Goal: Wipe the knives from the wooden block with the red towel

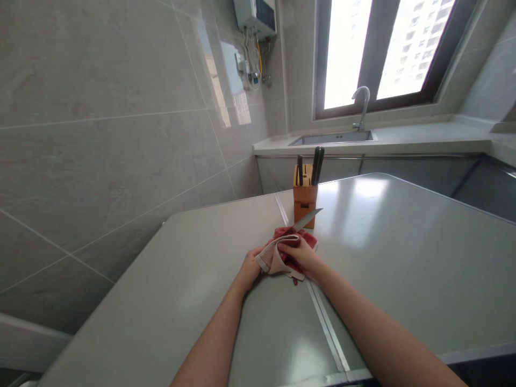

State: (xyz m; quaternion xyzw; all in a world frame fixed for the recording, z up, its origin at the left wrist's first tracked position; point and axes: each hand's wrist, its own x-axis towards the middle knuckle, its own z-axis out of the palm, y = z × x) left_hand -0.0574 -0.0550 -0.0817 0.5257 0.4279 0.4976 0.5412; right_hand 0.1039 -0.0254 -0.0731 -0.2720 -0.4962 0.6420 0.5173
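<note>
Red cloth [287, 251] held closed around knife blade [307, 219] by left hand [250, 269] and right hand [300, 255], both gripping; wooden knife block [305, 188] just beyond.

A wooden knife block [305, 188] stands near the far edge of the grey worktop [403, 258], with three black knife handles [316, 165] rising from its top. A metal strip [326, 322] runs along a seam in the worktop. Beyond the far edge, a pale counter [423, 145] holds an inset steel sink [332, 138] and a curved chrome faucet [363, 105], just below a dark-framed window [382, 54]. A wall-mounted water heater [256, 16] with pipes hanging beneath it sits high on the grey tiled wall [100, 161], left of the window.
</note>
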